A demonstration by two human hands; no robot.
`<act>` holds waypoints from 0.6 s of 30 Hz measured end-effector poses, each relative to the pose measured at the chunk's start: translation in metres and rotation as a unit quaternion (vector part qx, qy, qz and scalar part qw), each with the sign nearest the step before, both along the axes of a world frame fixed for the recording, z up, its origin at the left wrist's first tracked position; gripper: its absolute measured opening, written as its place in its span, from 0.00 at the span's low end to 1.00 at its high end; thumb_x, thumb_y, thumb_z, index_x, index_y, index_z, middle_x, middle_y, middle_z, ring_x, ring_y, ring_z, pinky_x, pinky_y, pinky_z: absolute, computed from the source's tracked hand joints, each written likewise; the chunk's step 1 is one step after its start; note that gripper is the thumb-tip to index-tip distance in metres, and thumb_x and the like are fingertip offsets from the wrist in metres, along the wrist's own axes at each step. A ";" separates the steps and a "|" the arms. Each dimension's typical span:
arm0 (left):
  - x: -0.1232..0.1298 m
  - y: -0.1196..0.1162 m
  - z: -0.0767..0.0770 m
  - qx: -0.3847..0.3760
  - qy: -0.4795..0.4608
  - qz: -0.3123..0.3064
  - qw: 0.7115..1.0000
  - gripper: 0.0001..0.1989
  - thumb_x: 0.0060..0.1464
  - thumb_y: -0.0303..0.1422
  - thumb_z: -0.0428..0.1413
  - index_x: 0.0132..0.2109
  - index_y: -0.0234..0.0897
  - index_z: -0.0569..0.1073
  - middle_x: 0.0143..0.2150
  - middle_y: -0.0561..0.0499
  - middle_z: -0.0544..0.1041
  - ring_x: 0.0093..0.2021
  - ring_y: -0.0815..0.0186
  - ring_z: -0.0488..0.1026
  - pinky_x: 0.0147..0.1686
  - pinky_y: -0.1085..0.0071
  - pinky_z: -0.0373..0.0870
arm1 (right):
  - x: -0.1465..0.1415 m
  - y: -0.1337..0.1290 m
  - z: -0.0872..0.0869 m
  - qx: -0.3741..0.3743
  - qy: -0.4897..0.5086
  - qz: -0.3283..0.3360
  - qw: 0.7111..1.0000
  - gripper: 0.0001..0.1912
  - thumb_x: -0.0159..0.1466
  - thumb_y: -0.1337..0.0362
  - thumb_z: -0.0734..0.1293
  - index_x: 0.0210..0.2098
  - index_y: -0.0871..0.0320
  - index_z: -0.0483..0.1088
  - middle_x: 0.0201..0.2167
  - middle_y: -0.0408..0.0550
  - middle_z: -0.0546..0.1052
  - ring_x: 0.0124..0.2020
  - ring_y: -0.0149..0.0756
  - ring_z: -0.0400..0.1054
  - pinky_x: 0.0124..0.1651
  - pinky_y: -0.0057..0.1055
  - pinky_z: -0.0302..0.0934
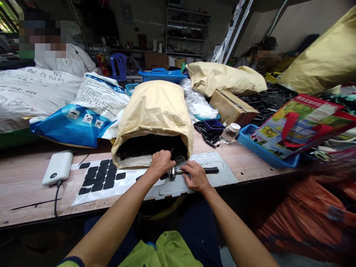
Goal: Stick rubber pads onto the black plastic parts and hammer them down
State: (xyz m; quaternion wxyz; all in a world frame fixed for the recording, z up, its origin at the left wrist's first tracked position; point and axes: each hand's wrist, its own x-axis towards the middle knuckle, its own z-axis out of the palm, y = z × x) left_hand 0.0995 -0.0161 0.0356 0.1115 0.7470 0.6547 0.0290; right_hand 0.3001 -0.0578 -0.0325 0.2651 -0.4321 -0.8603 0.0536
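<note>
My left hand [161, 163] is closed at the mouth of a tan woven sack [157, 107], its fingers curled. What they hold, if anything, is hidden. The sack lies on its side with its opening towards me and dark pieces [141, 146] inside. My right hand [197, 177] lies across a hammer [213, 170], thumb and fingers closed around its shaft. The metal head points left, close to my left fingers, and the black grip sticks out to the right. Beneath the hammer is a grey flat plate [225, 174]. Left of it lies a white sheet with black rounded squares [101, 176].
A white power bank [58, 168] with a cable sits at left. Printed sacks [83, 111] stand behind it. To the right are a lidded jar [230, 133], a cardboard box [232, 105] and a blue tray [247, 142] holding a colourful bag [300, 126]. Two people sit across the table.
</note>
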 end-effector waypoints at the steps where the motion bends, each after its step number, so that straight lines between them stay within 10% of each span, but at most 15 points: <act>1: -0.005 -0.003 0.001 0.007 -0.014 0.011 1.000 0.14 0.52 0.38 0.57 0.41 0.35 0.83 0.40 0.36 0.83 0.42 0.49 0.81 0.36 0.65 0.70 | 0.000 0.000 0.001 -0.001 0.001 0.000 1.000 0.12 0.58 0.69 0.68 0.42 0.55 0.74 0.39 0.49 0.72 0.42 0.41 0.63 0.46 0.37 0.59; 7: -0.046 -0.035 -0.012 0.016 -0.186 0.064 0.980 0.07 0.44 0.37 0.61 0.29 0.38 0.76 0.24 0.51 0.75 0.28 0.62 0.73 0.29 0.70 0.61 | -0.001 -0.002 0.003 -0.011 0.006 -0.006 1.000 0.11 0.59 0.69 0.68 0.42 0.56 0.74 0.39 0.49 0.72 0.43 0.42 0.63 0.47 0.37 0.59; 12: -0.082 -0.066 -0.047 0.004 -0.400 0.066 0.914 0.10 0.49 0.38 0.61 0.38 0.38 0.76 0.31 0.54 0.77 0.30 0.67 0.70 0.31 0.73 0.64 | -0.001 -0.001 0.002 -0.011 0.013 -0.002 1.000 0.11 0.59 0.69 0.67 0.42 0.55 0.74 0.38 0.49 0.73 0.42 0.42 0.64 0.47 0.37 0.59; 18: -0.093 -0.082 -0.062 0.033 -0.374 0.021 0.927 0.09 0.54 0.37 0.61 0.43 0.41 0.79 0.37 0.52 0.78 0.38 0.62 0.72 0.39 0.68 0.67 | -0.002 0.001 0.001 -0.003 0.012 -0.001 1.000 0.09 0.60 0.68 0.67 0.41 0.55 0.74 0.38 0.49 0.73 0.42 0.42 0.64 0.47 0.37 0.60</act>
